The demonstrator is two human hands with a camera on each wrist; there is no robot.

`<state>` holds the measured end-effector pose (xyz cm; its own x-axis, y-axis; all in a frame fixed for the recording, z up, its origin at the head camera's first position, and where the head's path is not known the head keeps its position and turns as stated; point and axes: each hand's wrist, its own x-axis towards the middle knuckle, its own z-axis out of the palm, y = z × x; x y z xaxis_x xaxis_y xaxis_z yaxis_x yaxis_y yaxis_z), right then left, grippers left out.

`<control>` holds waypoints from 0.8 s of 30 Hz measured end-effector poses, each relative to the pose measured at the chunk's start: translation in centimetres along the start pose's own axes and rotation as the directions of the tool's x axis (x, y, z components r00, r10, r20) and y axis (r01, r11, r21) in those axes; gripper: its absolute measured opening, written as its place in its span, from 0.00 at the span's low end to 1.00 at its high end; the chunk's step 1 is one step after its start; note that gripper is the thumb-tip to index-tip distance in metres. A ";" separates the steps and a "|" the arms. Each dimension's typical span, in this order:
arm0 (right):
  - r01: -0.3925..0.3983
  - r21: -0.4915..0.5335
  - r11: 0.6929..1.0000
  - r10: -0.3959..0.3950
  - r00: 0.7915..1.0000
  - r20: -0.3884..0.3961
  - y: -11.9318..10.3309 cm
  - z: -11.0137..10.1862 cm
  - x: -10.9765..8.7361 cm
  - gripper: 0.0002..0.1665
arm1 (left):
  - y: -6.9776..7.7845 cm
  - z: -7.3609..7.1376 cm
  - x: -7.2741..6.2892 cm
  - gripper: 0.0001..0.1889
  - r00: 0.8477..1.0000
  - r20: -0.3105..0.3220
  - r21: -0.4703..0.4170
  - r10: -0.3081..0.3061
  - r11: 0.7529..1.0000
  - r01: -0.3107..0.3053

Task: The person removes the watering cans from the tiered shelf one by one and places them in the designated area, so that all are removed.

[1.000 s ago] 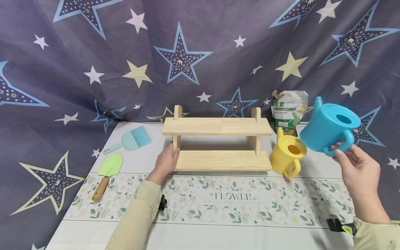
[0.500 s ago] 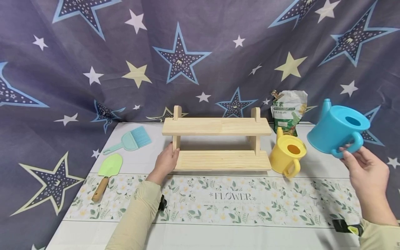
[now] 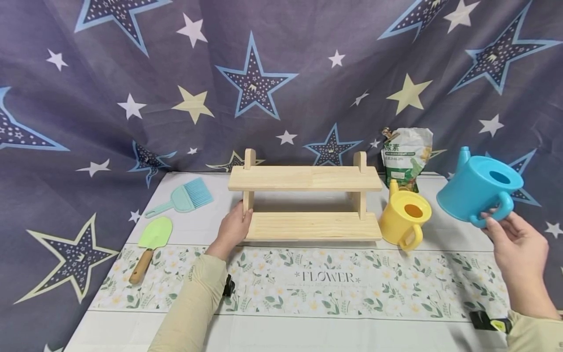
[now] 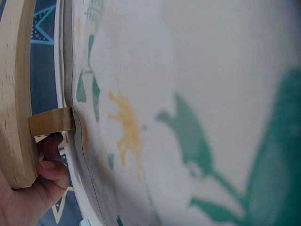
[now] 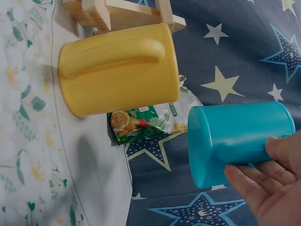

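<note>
A blue watering can [image 3: 470,189] hangs in the air at the right, its handle gripped by my right hand [image 3: 520,247]. The right wrist view shows my fingers and thumb around the handle of the blue can [image 5: 244,129]. Below and left of it, a yellow watering can [image 3: 398,220] stands on the table beside a two-tier wooden shelf [image 3: 308,178]. My left hand [image 3: 231,227] holds the shelf's left end near the lower board. In the left wrist view its fingers [image 4: 52,172] curl behind the wood.
A white and green bag [image 3: 406,156] closed with a clip stands behind the yellow can. On the left lie a light blue brush [image 3: 184,198] and a green trowel [image 3: 156,232] with a wooden handle. A starry curtain [image 3: 299,112] hangs behind the table.
My right hand has carried the blue watering can to the right, then slightly down. My left hand and the wooden shelf have stayed in place.
</note>
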<state>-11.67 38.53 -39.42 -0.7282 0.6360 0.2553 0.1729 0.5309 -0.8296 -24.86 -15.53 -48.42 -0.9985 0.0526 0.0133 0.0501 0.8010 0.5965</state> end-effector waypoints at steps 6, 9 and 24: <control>-0.082 -0.068 0.994 0.084 0.996 0.022 0.6 0.4 0.0 0.23 | -0.1 0.0 0.1 0.26 1.000 -0.001 -0.005 -0.001 1.000 0.001; -0.104 -0.086 0.991 0.107 0.994 0.032 0.9 0.5 -0.1 0.24 | -0.1 0.0 0.1 0.26 1.000 0.002 -0.008 -0.005 1.000 0.005; -0.100 -0.060 0.993 0.105 0.990 0.096 3.3 1.2 -0.5 0.23 | -0.1 -0.1 0.1 0.25 1.000 0.002 -0.014 -0.002 1.000 0.002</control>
<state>-11.56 39.32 -42.90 -0.7665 0.6313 0.1177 0.2838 0.4973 -0.8198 -24.93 -15.64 -48.38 -0.9986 0.0523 0.0110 0.0482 0.7929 0.6075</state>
